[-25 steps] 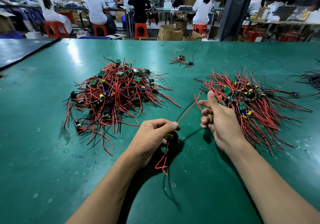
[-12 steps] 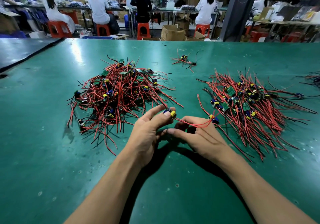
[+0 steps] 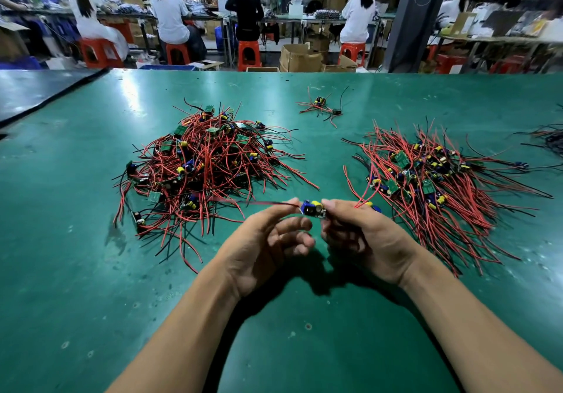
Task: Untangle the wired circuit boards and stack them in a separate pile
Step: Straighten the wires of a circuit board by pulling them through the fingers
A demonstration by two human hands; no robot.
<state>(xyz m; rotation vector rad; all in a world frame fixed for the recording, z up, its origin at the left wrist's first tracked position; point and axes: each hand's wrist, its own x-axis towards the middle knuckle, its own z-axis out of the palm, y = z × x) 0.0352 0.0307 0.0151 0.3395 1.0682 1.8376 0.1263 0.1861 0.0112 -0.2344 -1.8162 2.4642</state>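
Grip was both hands, left hand point(image 3: 268, 240) and right hand point(image 3: 365, 237), pinching one board between them just above the green surface point(image 3: 91, 271). The tangled heap point(image 3: 207, 164) on the left looked plenty big, and the sorted pile point(image 3: 426, 179) on the right about matched it. Roughly halfway, I'd guess. The little circuit board point(image 3: 312, 209) wasn't stacked yet.

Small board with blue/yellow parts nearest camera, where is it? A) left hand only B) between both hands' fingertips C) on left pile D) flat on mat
B: the small circuit board with blue and yellow parts is held between fingertips of the left hand and right hand.
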